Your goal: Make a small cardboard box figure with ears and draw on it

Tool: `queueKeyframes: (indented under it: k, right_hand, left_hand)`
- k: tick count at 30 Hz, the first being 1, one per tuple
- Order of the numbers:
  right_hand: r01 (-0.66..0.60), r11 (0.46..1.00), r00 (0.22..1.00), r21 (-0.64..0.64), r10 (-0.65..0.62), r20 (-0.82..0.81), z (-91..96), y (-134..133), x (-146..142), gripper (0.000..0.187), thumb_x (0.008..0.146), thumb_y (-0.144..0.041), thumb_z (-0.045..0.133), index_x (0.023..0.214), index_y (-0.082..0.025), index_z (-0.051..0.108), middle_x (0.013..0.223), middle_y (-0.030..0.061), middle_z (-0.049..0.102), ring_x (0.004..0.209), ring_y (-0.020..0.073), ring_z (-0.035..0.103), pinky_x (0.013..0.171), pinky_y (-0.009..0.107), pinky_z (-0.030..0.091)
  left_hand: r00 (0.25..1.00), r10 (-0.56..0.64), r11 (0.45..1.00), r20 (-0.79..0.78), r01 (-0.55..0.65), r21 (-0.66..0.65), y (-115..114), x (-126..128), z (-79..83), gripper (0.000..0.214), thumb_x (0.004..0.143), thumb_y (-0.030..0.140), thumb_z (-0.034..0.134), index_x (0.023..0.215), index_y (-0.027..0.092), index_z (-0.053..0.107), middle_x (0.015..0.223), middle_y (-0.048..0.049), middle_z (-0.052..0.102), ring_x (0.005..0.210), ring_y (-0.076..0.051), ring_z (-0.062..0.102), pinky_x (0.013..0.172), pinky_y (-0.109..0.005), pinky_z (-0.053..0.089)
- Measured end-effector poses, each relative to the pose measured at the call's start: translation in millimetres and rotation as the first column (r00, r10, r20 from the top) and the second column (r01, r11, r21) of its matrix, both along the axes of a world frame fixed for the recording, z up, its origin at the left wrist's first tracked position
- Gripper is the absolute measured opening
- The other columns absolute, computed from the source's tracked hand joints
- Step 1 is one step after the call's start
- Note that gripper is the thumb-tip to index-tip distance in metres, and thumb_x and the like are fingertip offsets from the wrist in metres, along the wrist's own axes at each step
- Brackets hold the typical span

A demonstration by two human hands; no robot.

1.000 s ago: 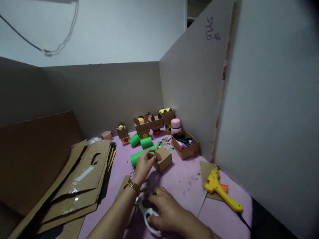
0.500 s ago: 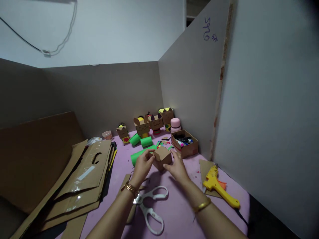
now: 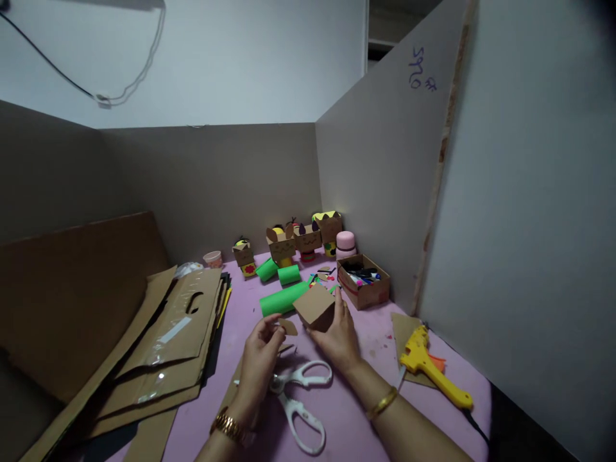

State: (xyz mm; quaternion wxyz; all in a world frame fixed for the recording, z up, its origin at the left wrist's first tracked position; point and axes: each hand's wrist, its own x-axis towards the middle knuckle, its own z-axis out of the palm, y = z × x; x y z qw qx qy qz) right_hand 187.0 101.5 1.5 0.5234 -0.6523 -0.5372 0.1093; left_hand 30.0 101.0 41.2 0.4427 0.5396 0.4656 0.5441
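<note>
My right hand point(image 3: 338, 335) is closed around the side of a small cardboard box point(image 3: 315, 307), tilted a little above the pink table. Between the thumb and fingers of my left hand point(image 3: 264, 346) is a small cardboard piece point(image 3: 289, 326), just left of the box. White-handled scissors point(image 3: 301, 391) lie below and between my hands, their blades partly hidden behind my left hand. Green paper tubes point(image 3: 283, 299) rest right behind the box.
A yellow glue gun point(image 3: 430, 366) lies on cardboard at the right. Behind it stands a box of markers point(image 3: 364, 295). Cardboard figures point(image 3: 282, 245) and a pink container point(image 3: 345, 244) line the back. Flattened cardboard point(image 3: 163, 340) is stacked at the left.
My left hand has come off the box and moved down and left, now with a small cardboard piece. The box has turned in my right hand. The view has shifted slightly.
</note>
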Motion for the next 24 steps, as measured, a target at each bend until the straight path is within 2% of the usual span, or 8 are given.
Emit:
queueKeyframes:
  k: [6,8,10,13,16,18,21,24]
  right_hand:
    - [-0.012,0.997,0.998,0.081,0.007,0.07,11.5,-33.8,-12.1,0.099,0.061,-0.024,0.075,0.144,-0.019,0.021,0.132,0.0173,0.045,0.126,0.0372,0.04,0.105,0.053,0.034]
    - [-0.028,0.995,0.995,0.099,0.019,0.096,10.0,-40.6,-15.6,0.101,0.061,-0.025,0.075,0.144,-0.019,0.019,0.132,0.0163,0.044,0.125,0.0368,0.041,0.106,0.053,0.033]
    - [-0.048,0.994,0.992,0.1,0.036,0.118,7.6,-45.2,-18.7,0.103,0.062,-0.026,0.075,0.146,-0.02,0.016,0.133,0.016,0.043,0.126,0.0365,0.04,0.107,0.053,0.033]
    - [-0.085,0.992,0.987,0.094,0.07,0.144,4.6,-49.6,-22.7,0.105,0.064,-0.031,0.075,0.147,-0.021,0.011,0.135,0.0162,0.041,0.127,0.0363,0.04,0.106,0.054,0.033]
    - [-0.117,0.991,0.985,0.057,0.109,0.133,3.3,-52.5,-26.3,0.106,0.064,-0.03,0.075,0.147,-0.022,0.011,0.133,0.0155,0.043,0.126,0.0363,0.041,0.105,0.054,0.035]
    - [-0.137,0.991,0.986,0.011,0.135,0.1,3.3,-53.9,-28.2,0.107,0.062,-0.029,0.076,0.147,-0.023,0.011,0.132,0.0146,0.043,0.126,0.0363,0.041,0.105,0.054,0.035]
    - [-0.174,0.984,0.983,-0.043,0.176,0.057,3.3,-55.9,-30.7,0.107,0.063,-0.03,0.076,0.148,-0.025,0.01,0.134,0.0145,0.041,0.129,0.037,0.039,0.106,0.055,0.034]
    - [-0.2,0.978,0.977,-0.061,0.204,0.063,1.3,-59.1,-33.6,0.107,0.062,-0.032,0.076,0.148,-0.022,0.012,0.134,0.0158,0.042,0.127,0.0387,0.04,0.105,0.057,0.034]
  left_hand:
    - [0.986,0.055,0.995,0.155,-0.041,-0.093,-29.8,-13.0,-6.8,0.043,0.065,0.033,0.072,0.103,0.017,0.061,0.075,0.0019,0.066,0.066,-0.014,0.061,0.058,-0.023,0.05]
    - [0.967,0.077,0.982,0.243,-0.031,-0.188,-38.3,-17.4,-10.0,0.038,0.065,0.028,0.072,0.1,0.017,0.061,0.075,0.001,0.067,0.063,-0.013,0.062,0.057,-0.023,0.051]
    - [0.911,0.125,0.943,0.393,0.015,-0.334,-45.2,-20.8,-11.7,0.031,0.068,0.017,0.068,0.098,0.017,0.062,0.077,-0.0007,0.069,0.061,-0.012,0.064,0.056,-0.022,0.053]
    - [0.771,0.212,0.858,0.601,0.147,-0.491,-51.4,-23.3,-11.3,0.024,0.071,0.004,0.058,0.091,0.016,0.062,0.074,-0.0017,0.069,0.057,-0.011,0.065,0.054,-0.02,0.055]
    - [0.707,0.213,0.797,0.675,0.274,-0.538,-53.1,-23.6,-11.1,0.015,0.073,0.004,0.055,0.079,0.016,0.059,0.064,-0.0011,0.065,0.052,-0.009,0.063,0.051,-0.018,0.054]
    - [0.7,0.196,0.779,0.686,0.314,-0.543,-53.8,-22.9,-13.4,0.011,0.074,0.007,0.058,0.07,0.018,0.055,0.053,0.0041,0.055,0.039,-0.005,0.052,0.039,-0.013,0.044]
    - [0.762,0.13,0.849,0.634,0.246,-0.469,-56.0,-20.6,-20.9,0.011,0.073,0.021,0.068,0.079,0.02,0.058,0.047,0.0111,0.04,0.032,-0.003,0.033,0.031,-0.012,0.027]
    - [0.938,0.08,0.956,0.338,0.023,-0.291,-59.1,-17.3,-27.5,0.063,0.06,0.031,0.081,0.117,0.023,0.053,0.055,0.0108,0.046,0.045,-0.009,0.046,0.043,-0.018,0.04]
